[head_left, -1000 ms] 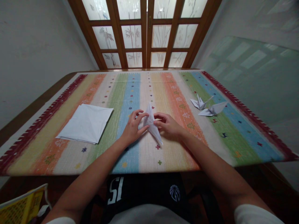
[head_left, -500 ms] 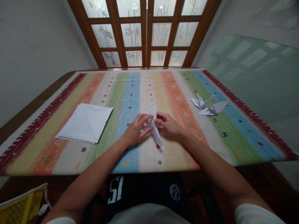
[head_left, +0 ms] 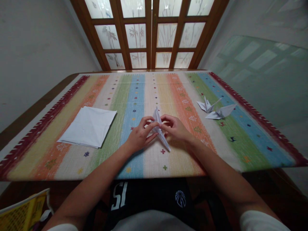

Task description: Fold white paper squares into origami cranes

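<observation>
Right now, my left hand (head_left: 141, 136) and right hand (head_left: 174, 128) are pinching the folded paper (head_left: 163, 139) at center frame, with two cranes (head_left: 207, 106) off to the right.

Between my fingers (head_left: 146, 121), one folded paper (head_left: 164, 142); right of them, two origami cranes (head_left: 206, 106); left, one paper square (head_left: 88, 126).

The middle of the folded paper model (head_left: 159, 132) is hidden behind the fingers (head_left: 146, 122) of both hands, so one cannot see how its folds lie there. The yellow printed booklet (head_left: 22, 210) is cut off by the lower left edge, and its printing is too small to read. The white sleeves (head_left: 258, 223) are also cut off by the bottom edge. The number of sheets in the white paper stack (head_left: 88, 126) cannot be told.
</observation>
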`<action>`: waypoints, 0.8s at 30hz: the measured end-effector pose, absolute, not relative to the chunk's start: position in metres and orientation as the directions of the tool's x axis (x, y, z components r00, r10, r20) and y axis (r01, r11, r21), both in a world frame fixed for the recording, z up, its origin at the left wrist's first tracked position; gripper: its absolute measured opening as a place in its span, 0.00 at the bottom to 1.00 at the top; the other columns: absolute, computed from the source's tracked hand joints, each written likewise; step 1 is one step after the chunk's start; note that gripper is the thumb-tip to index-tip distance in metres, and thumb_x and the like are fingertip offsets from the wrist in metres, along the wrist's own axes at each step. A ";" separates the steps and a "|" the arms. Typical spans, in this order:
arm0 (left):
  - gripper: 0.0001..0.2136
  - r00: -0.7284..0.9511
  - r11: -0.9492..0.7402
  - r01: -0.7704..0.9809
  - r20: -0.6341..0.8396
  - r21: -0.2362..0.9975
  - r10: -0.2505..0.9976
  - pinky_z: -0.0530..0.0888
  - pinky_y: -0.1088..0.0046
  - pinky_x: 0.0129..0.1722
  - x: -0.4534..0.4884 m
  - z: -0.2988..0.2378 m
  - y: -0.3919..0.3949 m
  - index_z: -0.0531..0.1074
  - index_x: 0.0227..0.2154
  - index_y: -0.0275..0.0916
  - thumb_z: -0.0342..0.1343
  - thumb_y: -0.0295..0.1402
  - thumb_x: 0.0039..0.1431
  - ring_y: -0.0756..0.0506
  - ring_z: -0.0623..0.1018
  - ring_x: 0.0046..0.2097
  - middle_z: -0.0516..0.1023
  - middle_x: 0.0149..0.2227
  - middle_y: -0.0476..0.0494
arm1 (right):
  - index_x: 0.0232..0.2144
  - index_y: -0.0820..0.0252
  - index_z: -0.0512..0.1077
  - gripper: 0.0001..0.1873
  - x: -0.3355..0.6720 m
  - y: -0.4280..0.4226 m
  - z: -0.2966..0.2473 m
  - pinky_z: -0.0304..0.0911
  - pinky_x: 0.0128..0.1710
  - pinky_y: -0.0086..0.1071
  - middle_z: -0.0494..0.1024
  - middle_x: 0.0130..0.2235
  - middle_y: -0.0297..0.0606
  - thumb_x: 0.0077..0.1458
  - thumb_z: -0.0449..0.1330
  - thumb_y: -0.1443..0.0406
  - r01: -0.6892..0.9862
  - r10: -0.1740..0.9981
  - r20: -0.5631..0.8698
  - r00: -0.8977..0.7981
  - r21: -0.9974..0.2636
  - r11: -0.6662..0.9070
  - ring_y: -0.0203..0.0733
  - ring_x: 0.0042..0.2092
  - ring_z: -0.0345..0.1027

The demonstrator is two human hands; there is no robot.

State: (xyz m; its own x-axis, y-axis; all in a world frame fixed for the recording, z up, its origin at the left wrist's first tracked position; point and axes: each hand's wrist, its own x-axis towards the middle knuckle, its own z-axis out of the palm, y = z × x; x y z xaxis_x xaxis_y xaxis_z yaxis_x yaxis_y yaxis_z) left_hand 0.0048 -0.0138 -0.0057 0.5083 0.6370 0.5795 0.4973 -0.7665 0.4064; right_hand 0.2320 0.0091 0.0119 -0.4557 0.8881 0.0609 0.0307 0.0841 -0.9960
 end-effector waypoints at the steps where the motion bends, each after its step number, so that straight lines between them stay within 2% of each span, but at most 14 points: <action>1: 0.15 0.504 -0.765 0.510 0.584 0.393 0.636 0.87 0.70 0.40 0.005 -0.006 -0.014 0.68 0.60 0.46 0.58 0.37 0.75 0.44 0.82 0.52 0.67 0.62 0.38 | 0.42 0.54 0.76 0.18 0.233 0.008 0.013 0.72 0.24 0.26 0.79 0.44 0.38 0.57 0.72 0.52 0.037 0.884 0.075 -0.461 -0.994 0.103 0.38 0.35 0.76; 6: 0.13 0.492 -0.765 0.558 0.614 0.322 0.617 0.86 0.70 0.37 0.005 -0.008 -0.013 0.69 0.57 0.44 0.59 0.38 0.75 0.45 0.82 0.48 0.69 0.60 0.38 | 0.42 0.55 0.76 0.17 0.233 0.008 0.013 0.76 0.28 0.28 0.79 0.46 0.38 0.55 0.73 0.56 0.052 0.874 0.108 -0.474 -0.987 0.150 0.37 0.36 0.77; 11: 0.13 0.491 -0.773 0.554 0.629 0.309 0.603 0.86 0.67 0.42 0.005 -0.011 -0.010 0.70 0.57 0.45 0.60 0.37 0.74 0.45 0.81 0.48 0.68 0.59 0.39 | 0.40 0.55 0.76 0.16 0.233 0.010 0.010 0.75 0.26 0.28 0.78 0.41 0.37 0.56 0.73 0.54 0.059 0.885 0.117 -0.451 -0.985 0.160 0.38 0.35 0.76; 15: 0.16 0.525 -0.785 0.562 0.621 0.261 0.582 0.86 0.67 0.43 0.005 -0.011 -0.010 0.70 0.60 0.47 0.60 0.36 0.74 0.45 0.80 0.49 0.67 0.60 0.39 | 0.39 0.55 0.76 0.15 0.233 0.010 0.010 0.75 0.26 0.29 0.79 0.40 0.37 0.58 0.71 0.54 0.082 0.889 0.136 -0.438 -0.978 0.190 0.39 0.35 0.76; 19: 0.18 0.532 -0.781 0.586 0.625 0.215 0.571 0.86 0.65 0.44 0.004 -0.009 -0.012 0.70 0.62 0.49 0.61 0.37 0.73 0.44 0.78 0.50 0.66 0.60 0.38 | 0.40 0.55 0.77 0.13 0.233 0.009 0.010 0.74 0.24 0.29 0.80 0.41 0.38 0.59 0.70 0.55 0.126 0.898 0.195 -0.393 -0.957 0.263 0.39 0.34 0.75; 24: 0.12 0.539 -0.769 0.624 0.634 0.141 0.554 0.84 0.66 0.41 0.000 -0.009 -0.011 0.74 0.55 0.46 0.62 0.37 0.72 0.41 0.77 0.51 0.69 0.60 0.37 | 0.39 0.55 0.78 0.06 0.235 0.009 0.014 0.73 0.26 0.29 0.82 0.40 0.39 0.61 0.66 0.61 0.262 0.877 0.313 -0.365 -0.869 0.420 0.40 0.34 0.75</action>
